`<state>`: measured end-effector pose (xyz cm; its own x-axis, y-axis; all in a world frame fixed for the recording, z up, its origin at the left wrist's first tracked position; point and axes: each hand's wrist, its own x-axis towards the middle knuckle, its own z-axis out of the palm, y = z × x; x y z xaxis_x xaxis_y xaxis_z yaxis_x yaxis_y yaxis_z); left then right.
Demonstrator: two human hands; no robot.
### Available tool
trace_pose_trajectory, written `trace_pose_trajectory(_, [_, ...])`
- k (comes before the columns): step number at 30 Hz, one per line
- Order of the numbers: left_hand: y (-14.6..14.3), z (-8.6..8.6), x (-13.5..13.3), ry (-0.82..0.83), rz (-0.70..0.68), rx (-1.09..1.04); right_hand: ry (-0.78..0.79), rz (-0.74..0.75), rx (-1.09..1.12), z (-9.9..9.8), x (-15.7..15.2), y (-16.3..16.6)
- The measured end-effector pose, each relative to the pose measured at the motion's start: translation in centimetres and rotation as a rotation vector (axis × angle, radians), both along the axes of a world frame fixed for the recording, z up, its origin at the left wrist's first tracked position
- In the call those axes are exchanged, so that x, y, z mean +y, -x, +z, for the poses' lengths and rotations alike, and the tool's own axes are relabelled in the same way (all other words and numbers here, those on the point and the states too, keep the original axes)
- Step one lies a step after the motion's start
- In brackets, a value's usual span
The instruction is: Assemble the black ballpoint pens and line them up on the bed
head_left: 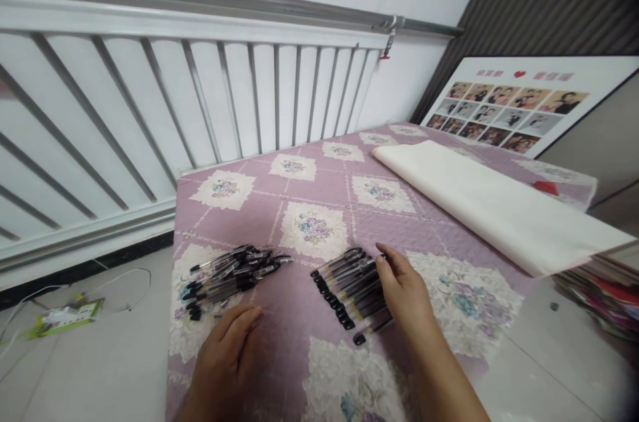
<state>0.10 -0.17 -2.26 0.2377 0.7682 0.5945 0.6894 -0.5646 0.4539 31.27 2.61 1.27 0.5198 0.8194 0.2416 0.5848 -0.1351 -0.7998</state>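
Observation:
My right hand (407, 289) is at the right end of a row of black pens (349, 285) laid side by side on the bedspread. Its thumb and index finger close around the dark end of a pen there; the other fingers are mostly hidden. One pen with a black cap (359, 339) lies a little apart at the near side of the row, its far end running under the hand. My left hand (227, 355) rests palm down, loosely bent, with nothing visible in it. Just beyond it is a loose pile of similar pens (234, 272), pointing various ways.
The purple floral bedspread (279, 342) covers the surface. A cream folded sheet (489, 209) lies to the right, with a red item (546, 188) behind it. A white radiator (224, 96) lines the wall. A power strip (67, 317) sits on the floor at left; a photo board (519, 102) stands behind.

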Motion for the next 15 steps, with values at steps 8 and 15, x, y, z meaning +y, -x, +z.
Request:
trace_pose_trajectory(8, [-0.01,0.25,0.07,-0.004,0.0,0.012,0.065,0.018,-0.065,-0.55,0.73,-0.51])
trace_pose_trajectory(15, [0.16,0.14,0.17,0.007,-0.007,0.018,0.123,-0.008,-0.102,-0.4,0.9,-0.67])
